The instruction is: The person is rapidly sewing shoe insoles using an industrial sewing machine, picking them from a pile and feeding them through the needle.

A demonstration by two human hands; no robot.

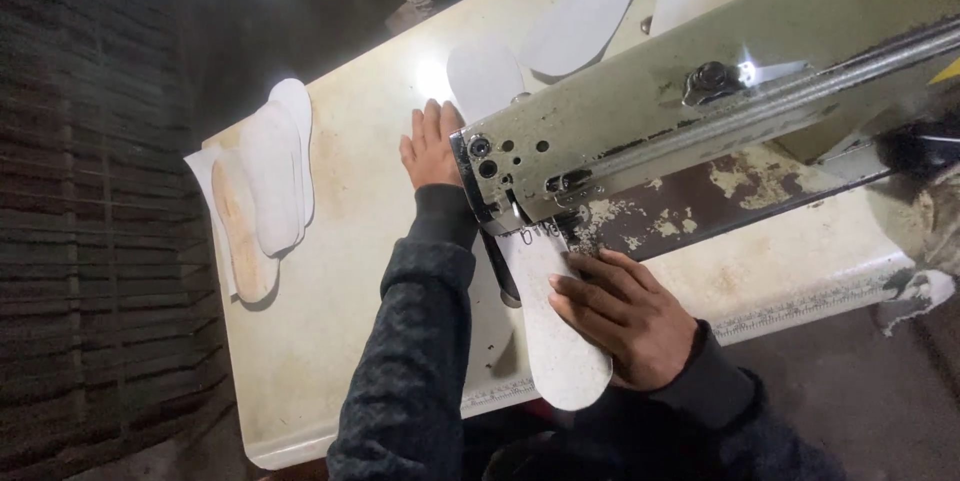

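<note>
Both hands, left [432,146] and right [625,316], press flat on the insole [555,341]; sewing machine [700,111] hides its middle.

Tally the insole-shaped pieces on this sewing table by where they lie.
Under the sewing machine, held by the left hand and right hand: 1
Stacked at the table's left edge: 3
Beyond the machine: 1
Total: 5

You look down at a cream worktop [330,271], worn and stained, with a bright light spot near its far side. At your left is a dark wall [90,191] of horizontal slats, and the floor [850,381] below is dim.
</note>
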